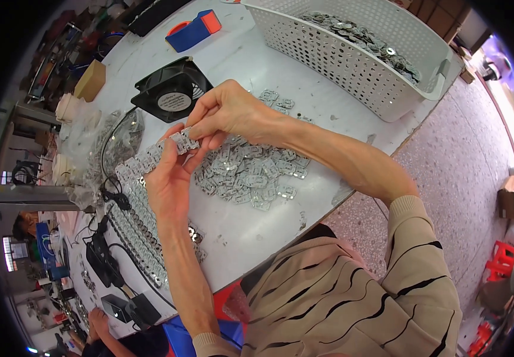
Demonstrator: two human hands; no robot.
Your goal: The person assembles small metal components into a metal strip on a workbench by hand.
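My left hand (171, 178) is closed around a row of small silvery metal plates (138, 165), which sticks out to the left past the fingers. At the row's right end, my right hand (221, 116) pinches with thumb and fingertips, touching the end plates. Just under both hands lies a loose pile of similar metal plates (251, 172) on the white table (233, 232). Several long, tightly packed rows of plates (135, 229) lie left of my left forearm. Some round shiny pieces (195, 235) show beside that forearm.
Behind my hands stands a black fan (174, 89) with a cable. A white perforated basket (340, 65) holds many metal pieces at the far right. A blue and orange object (194, 33), a plastic bag (120, 134) and black adapters (132, 309) lie around. Another person's hand (98, 321) shows lower left.
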